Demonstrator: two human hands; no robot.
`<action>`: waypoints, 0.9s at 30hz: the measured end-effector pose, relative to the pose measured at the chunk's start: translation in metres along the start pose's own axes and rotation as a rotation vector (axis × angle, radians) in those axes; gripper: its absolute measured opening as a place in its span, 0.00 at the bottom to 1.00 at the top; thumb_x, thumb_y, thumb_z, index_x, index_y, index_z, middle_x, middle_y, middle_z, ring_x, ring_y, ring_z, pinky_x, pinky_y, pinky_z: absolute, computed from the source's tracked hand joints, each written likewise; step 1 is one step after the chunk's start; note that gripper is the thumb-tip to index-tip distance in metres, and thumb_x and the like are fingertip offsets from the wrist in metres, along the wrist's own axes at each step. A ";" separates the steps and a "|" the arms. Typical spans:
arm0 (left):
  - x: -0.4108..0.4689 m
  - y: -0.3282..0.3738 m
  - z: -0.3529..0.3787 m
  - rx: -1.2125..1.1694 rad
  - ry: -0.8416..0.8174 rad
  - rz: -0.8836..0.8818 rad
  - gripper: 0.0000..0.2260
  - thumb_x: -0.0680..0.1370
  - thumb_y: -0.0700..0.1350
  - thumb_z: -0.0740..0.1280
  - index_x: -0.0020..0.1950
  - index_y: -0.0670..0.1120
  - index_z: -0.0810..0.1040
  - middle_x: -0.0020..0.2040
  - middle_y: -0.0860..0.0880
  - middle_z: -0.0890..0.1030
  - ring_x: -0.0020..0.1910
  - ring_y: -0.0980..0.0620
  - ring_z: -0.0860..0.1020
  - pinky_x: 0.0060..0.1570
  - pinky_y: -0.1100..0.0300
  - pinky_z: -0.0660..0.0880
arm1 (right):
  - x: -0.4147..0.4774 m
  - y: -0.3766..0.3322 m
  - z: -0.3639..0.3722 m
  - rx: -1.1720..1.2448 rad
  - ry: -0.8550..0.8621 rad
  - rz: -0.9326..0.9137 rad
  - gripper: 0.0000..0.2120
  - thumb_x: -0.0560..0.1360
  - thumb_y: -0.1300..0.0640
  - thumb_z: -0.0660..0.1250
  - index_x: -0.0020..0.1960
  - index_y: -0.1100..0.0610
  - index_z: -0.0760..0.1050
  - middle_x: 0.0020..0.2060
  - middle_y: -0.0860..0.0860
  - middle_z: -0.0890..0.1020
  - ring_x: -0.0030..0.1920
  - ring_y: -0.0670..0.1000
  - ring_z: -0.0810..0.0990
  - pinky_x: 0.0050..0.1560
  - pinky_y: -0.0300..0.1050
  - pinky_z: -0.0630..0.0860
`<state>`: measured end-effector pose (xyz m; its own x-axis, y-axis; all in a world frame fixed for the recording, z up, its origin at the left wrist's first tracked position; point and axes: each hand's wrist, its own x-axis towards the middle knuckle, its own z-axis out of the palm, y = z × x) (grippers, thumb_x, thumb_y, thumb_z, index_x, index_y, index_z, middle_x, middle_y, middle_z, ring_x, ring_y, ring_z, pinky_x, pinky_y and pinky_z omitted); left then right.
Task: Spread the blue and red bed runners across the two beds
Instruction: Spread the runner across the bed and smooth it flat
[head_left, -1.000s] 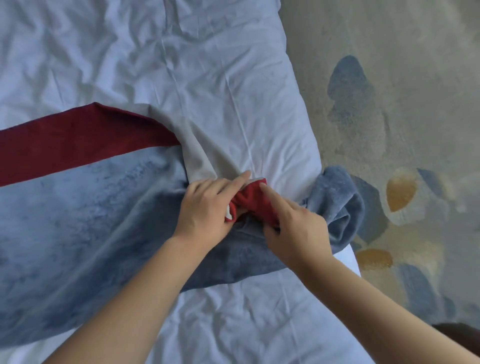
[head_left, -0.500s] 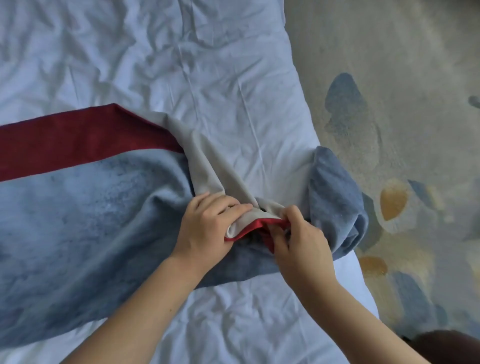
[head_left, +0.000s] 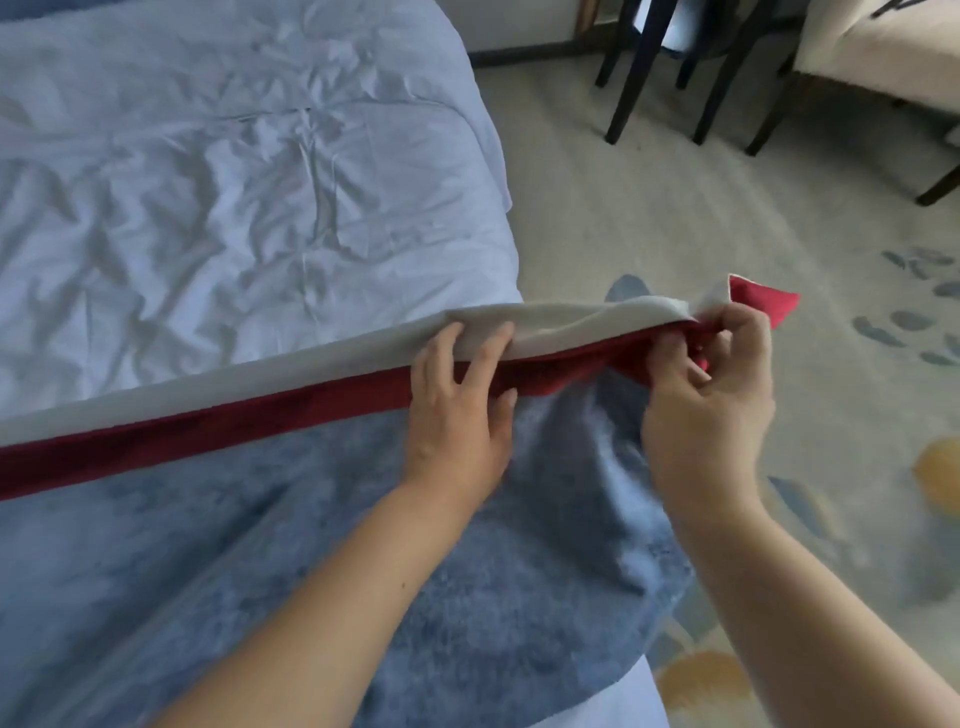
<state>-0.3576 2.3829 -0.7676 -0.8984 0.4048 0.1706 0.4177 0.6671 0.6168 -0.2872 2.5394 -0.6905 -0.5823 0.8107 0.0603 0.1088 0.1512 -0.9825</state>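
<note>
Mid-step: straightening the bed runner (head_left: 260, 545), draped over the bed's (head_left: 208, 208) 3 o'clock edge; left grip (head_left: 457, 415) curled over folded pale lining (head_left: 571, 317), right grip (head_left: 711, 405) pinching red corner (head_left: 763, 301). Next, likely: flip fold toward 12 o'clock, smooth flat.

Both arms are showing bare: the left forearm (head_left: 322, 613) and the right forearm (head_left: 810, 597) are running uncovered from the wrists to the picture's lower edge. A small dark mole (head_left: 404, 585) is sitting on the left forearm. The left hand (head_left: 457, 415) and right hand (head_left: 711, 410) are likewise showing bare, their fingers (head_left: 441, 353) ending in nails that are looking short, though blurred.
</note>
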 end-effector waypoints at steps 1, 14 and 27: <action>0.004 0.000 0.008 0.008 -0.031 0.004 0.29 0.81 0.46 0.69 0.80 0.56 0.64 0.80 0.41 0.57 0.79 0.37 0.56 0.76 0.45 0.61 | 0.003 0.012 0.005 -0.133 -0.058 -0.036 0.15 0.79 0.63 0.67 0.60 0.46 0.72 0.56 0.52 0.82 0.52 0.37 0.81 0.54 0.32 0.75; -0.056 -0.096 0.053 0.564 -0.419 -0.010 0.30 0.82 0.67 0.47 0.83 0.62 0.49 0.85 0.50 0.48 0.83 0.44 0.50 0.78 0.35 0.48 | -0.101 0.172 0.019 -0.958 -0.920 -0.155 0.31 0.82 0.36 0.49 0.81 0.37 0.41 0.82 0.47 0.37 0.81 0.57 0.33 0.79 0.59 0.39; 0.010 -0.148 -0.011 0.550 -0.471 -0.263 0.28 0.82 0.67 0.37 0.82 0.64 0.43 0.84 0.50 0.55 0.82 0.38 0.49 0.79 0.39 0.42 | -0.001 0.145 0.129 -1.060 -0.946 -0.233 0.30 0.84 0.40 0.47 0.83 0.49 0.48 0.81 0.56 0.58 0.81 0.59 0.52 0.81 0.54 0.45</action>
<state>-0.4300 2.2815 -0.8487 -0.8761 0.3313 -0.3502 0.3166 0.9432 0.1003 -0.3744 2.4875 -0.8557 -0.9305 0.1000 -0.3525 0.2301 0.9082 -0.3497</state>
